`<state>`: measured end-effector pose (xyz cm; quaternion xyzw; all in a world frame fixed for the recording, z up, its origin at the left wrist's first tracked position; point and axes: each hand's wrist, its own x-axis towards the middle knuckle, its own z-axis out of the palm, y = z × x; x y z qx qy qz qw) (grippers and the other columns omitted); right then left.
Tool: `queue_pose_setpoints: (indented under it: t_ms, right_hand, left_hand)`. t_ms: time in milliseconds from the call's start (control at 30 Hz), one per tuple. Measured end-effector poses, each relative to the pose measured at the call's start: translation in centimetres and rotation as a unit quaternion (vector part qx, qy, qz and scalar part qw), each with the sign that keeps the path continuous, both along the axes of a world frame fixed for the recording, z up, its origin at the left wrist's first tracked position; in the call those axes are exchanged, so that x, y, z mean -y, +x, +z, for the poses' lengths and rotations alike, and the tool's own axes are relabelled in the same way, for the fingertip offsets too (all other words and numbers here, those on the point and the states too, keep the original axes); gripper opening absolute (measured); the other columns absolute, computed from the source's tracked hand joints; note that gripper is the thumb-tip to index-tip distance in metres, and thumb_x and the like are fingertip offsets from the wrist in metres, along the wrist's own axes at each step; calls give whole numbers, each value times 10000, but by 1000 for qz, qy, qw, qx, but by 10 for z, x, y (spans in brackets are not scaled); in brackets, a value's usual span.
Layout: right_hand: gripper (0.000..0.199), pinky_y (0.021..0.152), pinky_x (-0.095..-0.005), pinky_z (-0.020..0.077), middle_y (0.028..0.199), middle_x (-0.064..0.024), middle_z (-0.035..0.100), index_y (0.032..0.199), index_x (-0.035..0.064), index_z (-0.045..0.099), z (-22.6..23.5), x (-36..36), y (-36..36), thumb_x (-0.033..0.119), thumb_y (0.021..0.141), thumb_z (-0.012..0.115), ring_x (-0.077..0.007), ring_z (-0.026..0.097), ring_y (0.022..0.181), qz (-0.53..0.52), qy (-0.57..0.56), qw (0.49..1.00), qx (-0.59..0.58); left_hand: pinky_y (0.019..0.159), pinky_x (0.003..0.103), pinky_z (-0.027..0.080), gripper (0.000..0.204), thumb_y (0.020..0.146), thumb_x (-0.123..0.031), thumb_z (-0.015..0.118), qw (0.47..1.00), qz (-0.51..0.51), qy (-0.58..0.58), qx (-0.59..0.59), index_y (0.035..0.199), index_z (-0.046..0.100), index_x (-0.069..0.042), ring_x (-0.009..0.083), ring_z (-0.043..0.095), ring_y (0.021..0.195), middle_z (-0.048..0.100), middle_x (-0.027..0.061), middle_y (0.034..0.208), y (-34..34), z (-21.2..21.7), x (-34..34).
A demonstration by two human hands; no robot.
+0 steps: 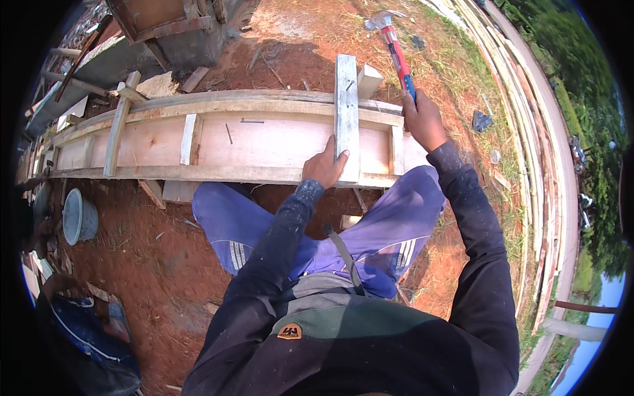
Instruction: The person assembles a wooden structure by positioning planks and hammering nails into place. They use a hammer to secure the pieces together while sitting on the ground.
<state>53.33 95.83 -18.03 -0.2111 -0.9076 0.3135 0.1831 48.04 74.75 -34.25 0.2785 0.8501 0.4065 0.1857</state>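
My right hand (424, 120) is wrapped round the handle of a claw hammer (398, 58), its metal head raised past the far side of the wood. The handle is red and blue. My left hand (325, 163) grips the near part of a short whitish wooden slat (347, 112), thumb on its face and fingers along its left edge. That slat lies crosswise over a long wooden frame (264, 173) with a pale panel (277, 142) inside. A nail (349, 86) shows near the slat's far end. Two loose nails, one nail (251, 121) and another nail (229, 134), lie on the panel.
A grey bucket (80, 216) stands on the reddish soil at the left. Another person (92, 330) is at the lower left. Long poles (528, 165) run along the right side, beside a road. A wood block (370, 80) sits behind the slat. Concrete work (191, 53) rises at the far left.
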Motion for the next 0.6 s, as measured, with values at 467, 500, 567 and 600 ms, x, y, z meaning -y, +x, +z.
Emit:
queue_pose_setpoints:
  t_ms: [467, 500, 567, 600]
  right_hand:
    - [343, 541, -370, 438, 617, -121, 563, 880, 2, 551, 14, 48, 18, 317, 1014, 530, -214, 580, 550, -59, -13, 962, -265]
    - [349, 521, -309, 414, 606, -30, 526, 888, 24, 553, 33, 49, 14, 344, 1022, 522, -116, 511, 548, -44, -93, 935, -340]
    - [362, 505, -250, 385, 608, 12, 497, 899, 28, 546, 53, 55, 8, 365, 1027, 508, -79, 473, 542, -28, -169, 873, -458]
    - [358, 499, -239, 376, 608, 12, 489, 914, 25, 541, 53, 59, 5, 363, 1027, 506, -77, 461, 535, -15, -199, 831, -520]
  left_hand:
    - [836, 491, 499, 670, 966, -499, 470, 1000, 6, 3, 3, 1486, 346, -95, 439, 667, 916, 689, 277, 956, -1, -10, -5]
    - [839, 491, 499, 669, 966, -496, 471, 1000, 11, 3, 6, 1487, 344, -96, 438, 667, 920, 688, 278, 963, -2, -10, -3]
    - [839, 489, 500, 678, 964, -502, 471, 1000, 13, 10, 4, 1491, 341, -97, 439, 668, 919, 686, 281, 967, -3, -10, -2]
    - [840, 488, 500, 682, 963, -505, 471, 1000, 12, 15, 3, 1493, 339, -97, 440, 669, 918, 685, 283, 970, -3, -11, -3]
